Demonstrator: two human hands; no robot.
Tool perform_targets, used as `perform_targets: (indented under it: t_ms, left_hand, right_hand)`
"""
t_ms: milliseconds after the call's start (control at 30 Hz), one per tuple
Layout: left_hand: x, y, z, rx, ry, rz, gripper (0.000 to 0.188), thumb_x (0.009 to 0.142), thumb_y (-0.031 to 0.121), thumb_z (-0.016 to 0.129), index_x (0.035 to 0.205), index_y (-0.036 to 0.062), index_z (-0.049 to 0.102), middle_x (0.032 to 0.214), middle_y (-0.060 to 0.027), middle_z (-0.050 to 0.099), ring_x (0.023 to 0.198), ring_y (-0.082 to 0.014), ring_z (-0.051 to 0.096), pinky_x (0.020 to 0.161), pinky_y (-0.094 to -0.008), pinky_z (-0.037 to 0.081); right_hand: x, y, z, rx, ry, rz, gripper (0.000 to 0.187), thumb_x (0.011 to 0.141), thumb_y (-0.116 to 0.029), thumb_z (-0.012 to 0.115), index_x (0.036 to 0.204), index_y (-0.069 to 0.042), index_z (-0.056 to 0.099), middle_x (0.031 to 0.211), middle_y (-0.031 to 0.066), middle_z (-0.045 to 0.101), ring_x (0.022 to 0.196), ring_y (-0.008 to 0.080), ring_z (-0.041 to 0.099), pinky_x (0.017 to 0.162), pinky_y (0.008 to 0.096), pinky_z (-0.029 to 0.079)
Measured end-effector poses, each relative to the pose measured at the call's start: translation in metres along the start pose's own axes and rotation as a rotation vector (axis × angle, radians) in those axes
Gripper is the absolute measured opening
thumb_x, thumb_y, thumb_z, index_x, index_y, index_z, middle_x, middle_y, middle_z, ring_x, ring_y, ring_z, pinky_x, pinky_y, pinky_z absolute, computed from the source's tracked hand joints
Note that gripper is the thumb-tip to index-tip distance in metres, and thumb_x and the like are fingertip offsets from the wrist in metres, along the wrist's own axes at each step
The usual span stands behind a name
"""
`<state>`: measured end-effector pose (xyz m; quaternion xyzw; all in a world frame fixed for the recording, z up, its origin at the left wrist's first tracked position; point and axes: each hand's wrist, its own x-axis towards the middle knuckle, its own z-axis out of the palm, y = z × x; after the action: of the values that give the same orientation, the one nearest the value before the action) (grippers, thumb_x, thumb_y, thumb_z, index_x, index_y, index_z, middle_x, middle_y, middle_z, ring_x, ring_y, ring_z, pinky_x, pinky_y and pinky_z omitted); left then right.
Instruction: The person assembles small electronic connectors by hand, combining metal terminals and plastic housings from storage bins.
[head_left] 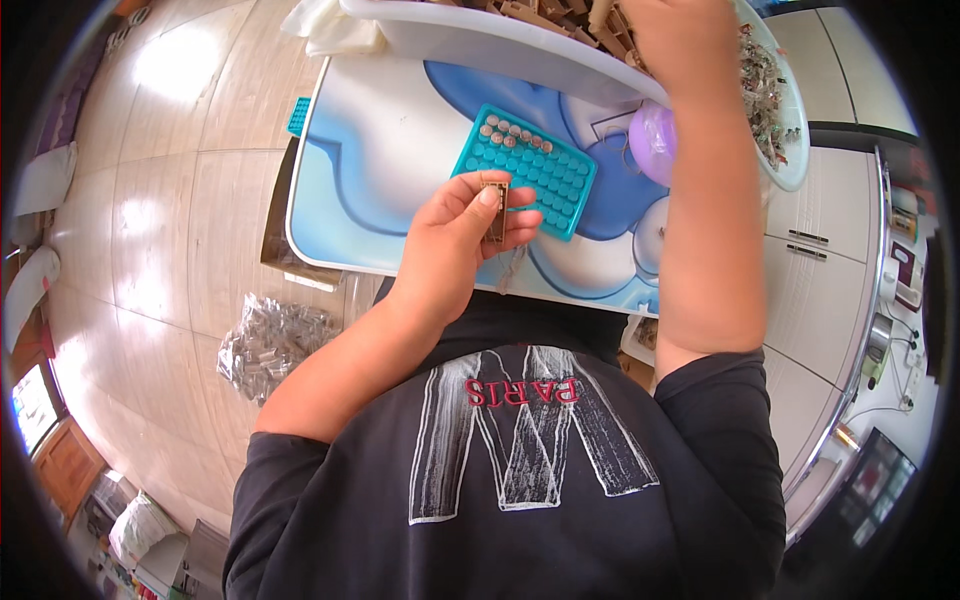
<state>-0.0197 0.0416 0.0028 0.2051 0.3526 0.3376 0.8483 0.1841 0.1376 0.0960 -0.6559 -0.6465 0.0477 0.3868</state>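
Note:
My left hand is closed on a small brown rectangular piece, the thumb pressed on its face and the other fingers behind it. This hand is over the near left edge of a teal tray with rows of round hollows. Several small silvery discs sit in the tray's far left hollows. At the top edge, my right hand reaches over a large white bin of brown cardboard-like pieces. Its fingers are mostly cut off by the frame, so its grip is hidden.
The tray lies on a blue-and-white table. A purple round object stands by my right forearm. Far right is a pale bowl of small metallic parts. A heap of clear plastic packets lies on the floor at left.

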Motion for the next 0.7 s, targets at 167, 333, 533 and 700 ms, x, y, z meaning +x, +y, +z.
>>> perform_targets:
  t_ms: [167,333,533,700]
  left_hand:
    - [-0.007,0.008,0.006,-0.045,-0.056,-0.012,0.023,0.096,0.016,0.043,0.112,0.0002,0.051,0.108,-0.0157,0.06,0.097,-0.0241,0.062,0.087,-0.0353,0.051]
    - [-0.008,0.004,0.008,-0.091,-0.169,-0.061,0.024,0.095,0.016,0.046,0.111,-0.0026,0.048,0.104,-0.0137,0.06,0.093,-0.0219,0.062,0.082,-0.0335,0.053]
    - [-0.012,-0.011,0.012,0.025,-0.162,-0.101,0.024,0.096,0.017,0.045,0.109,-0.0039,0.049,0.099,-0.0115,0.06,0.09,-0.019,0.062,0.081,-0.0322,0.053]
    - [-0.014,-0.016,0.012,0.101,-0.142,-0.105,0.023,0.096,0.017,0.044,0.108,-0.0027,0.049,0.097,-0.0101,0.059,0.087,-0.0156,0.061,0.079,-0.0299,0.053]
  right_hand:
    - [-0.08,-0.024,-0.016,0.78,-0.161,0.317,0.016,0.086,-0.007,0.06,0.101,0.0,0.061,0.089,0.005,0.063,0.081,0.0125,0.058,0.075,0.0258,0.047]
    - [-0.162,-0.015,0.014,1.01,-0.191,0.516,0.012,0.088,-0.009,0.058,0.097,-0.001,0.061,0.091,0.0027,0.062,0.083,0.0086,0.056,0.077,0.0232,0.046]
    - [-0.185,-0.001,0.002,0.578,-0.207,0.281,0.022,0.083,-0.011,0.064,0.102,0.0,0.06,0.097,0.0069,0.059,0.084,0.014,0.058,0.074,0.0262,0.047]
    - [-0.185,-0.011,-0.013,0.336,-0.326,0.15,0.036,0.073,-0.014,0.072,0.104,0.0,0.059,0.099,0.0097,0.059,0.088,0.0219,0.059,0.073,0.0309,0.049]
